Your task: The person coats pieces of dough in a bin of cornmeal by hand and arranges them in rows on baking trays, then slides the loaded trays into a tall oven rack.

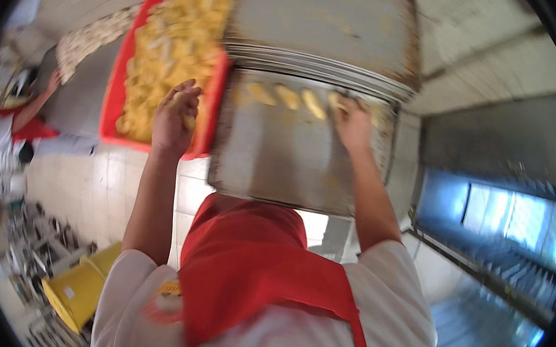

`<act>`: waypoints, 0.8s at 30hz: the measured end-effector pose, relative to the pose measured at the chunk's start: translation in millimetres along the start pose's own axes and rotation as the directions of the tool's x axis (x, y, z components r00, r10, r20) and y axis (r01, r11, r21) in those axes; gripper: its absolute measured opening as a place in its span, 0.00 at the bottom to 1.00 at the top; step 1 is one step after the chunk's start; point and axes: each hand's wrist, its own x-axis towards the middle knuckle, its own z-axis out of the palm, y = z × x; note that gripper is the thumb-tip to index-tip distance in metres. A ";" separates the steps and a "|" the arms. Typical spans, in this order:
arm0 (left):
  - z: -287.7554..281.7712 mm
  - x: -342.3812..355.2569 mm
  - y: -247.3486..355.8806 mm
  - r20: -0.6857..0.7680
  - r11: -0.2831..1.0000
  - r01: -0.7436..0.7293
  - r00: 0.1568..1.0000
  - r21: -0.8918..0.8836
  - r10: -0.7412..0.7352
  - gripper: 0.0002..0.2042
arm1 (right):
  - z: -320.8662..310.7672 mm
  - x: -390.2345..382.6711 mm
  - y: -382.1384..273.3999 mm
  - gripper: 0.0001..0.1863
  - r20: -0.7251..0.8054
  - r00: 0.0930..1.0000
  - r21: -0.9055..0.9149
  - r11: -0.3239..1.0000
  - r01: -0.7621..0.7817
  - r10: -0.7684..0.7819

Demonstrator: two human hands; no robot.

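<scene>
My left hand [176,115] hovers over the right side of a red rectangular plastic crate [115,90], its fingers curled in around a small, pale-yellow, dough-like piece [189,122] that peeks out by my palm. The crate is heaped with many yellow oblong pieces [173,49]. My right hand [354,122] is over the upper right of a flat, grey, worn metal tray [243,154] in front of me, fingers bent down at a yellow finger-shaped piece [335,100] — whether they grip it or merely touch it, I cannot tell through the blur. To its left, three more elongated yellow pieces [313,104] lie apart in a row near the tray's far edge. Just beyond rises a stack of scuffed metal trays [324,25]. I wear a red cloth apron [250,263] over a white shirt [388,309]. Far to my left — another person [14,125] in red and white reaches toward a grey table [87,87].
</scene>
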 end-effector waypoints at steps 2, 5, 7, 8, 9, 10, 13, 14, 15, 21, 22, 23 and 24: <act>-54.0 1.4 50.9 -0.174 0.943 -0.014 0.984 -0.333 -0.047 0.17 | -3.3 -3.3 -25.6 0.15 -0.033 0.999 -0.001 0.999 -0.035 0.035; -148.6 -5.1 99.7 -0.313 0.972 -0.122 0.932 0.200 0.181 0.16 | -16.6 10.9 -147.7 0.14 -0.077 0.995 0.280 0.959 -0.046 0.070; -205.9 12.9 98.1 -0.149 0.775 -0.056 0.970 0.629 0.191 0.15 | 11.0 15.8 -232.6 0.12 0.156 0.988 0.513 0.855 -0.075 -0.006; -212.7 23.9 100.8 -0.056 0.545 -0.026 0.990 0.838 0.133 0.14 | 29.5 15.9 -270.1 0.12 0.255 0.966 0.598 0.793 -0.119 -0.048; -209.2 32.8 96.6 0.017 0.262 -0.029 0.999 0.965 0.048 0.14 | 53.7 18.3 -301.7 0.11 0.400 0.913 0.522 0.838 -0.158 -0.077; -204.9 36.6 83.0 0.113 0.070 -0.114 0.994 0.991 0.011 0.15 | 81.3 24.2 -329.1 0.11 0.541 0.836 0.436 0.880 -0.187 -0.091; -178.2 53.0 29.1 0.224 -0.266 -0.314 0.920 0.911 -0.320 0.19 | 165.7 46.3 -375.7 0.12 0.498 0.858 0.215 0.976 0.021 -0.129; -174.7 53.3 19.1 0.259 -0.220 -0.315 0.933 0.923 -0.250 0.18 | 190.1 56.2 -383.1 0.13 0.427 0.902 0.196 0.980 -0.020 -0.067; -180.3 56.1 18.9 0.354 -0.058 -0.368 0.919 0.928 -0.173 0.18 | 218.3 68.2 -387.7 0.13 0.355 0.932 0.204 0.979 0.002 -0.076; -253.6 77.9 97.3 0.294 0.666 -0.244 0.955 0.705 0.039 0.14 | 230.9 108.9 -405.0 0.18 0.561 0.807 0.109 0.950 -0.292 0.183; -262.1 86.1 98.3 0.414 0.541 -0.389 0.907 0.746 0.081 0.16 | 217.0 105.8 -410.5 0.18 0.592 0.750 0.201 0.848 -0.491 0.294; -265.1 102.9 99.0 0.537 0.398 -0.531 0.837 0.748 0.106 0.18 | 202.2 107.8 -412.3 0.19 0.624 0.676 0.277 0.697 -0.661 0.392; -264.2 117.4 99.0 0.659 0.239 -0.661 0.745 0.711 0.101 0.21 | 205.9 96.6 -386.1 0.22 0.640 0.658 0.321 0.641 -0.698 0.397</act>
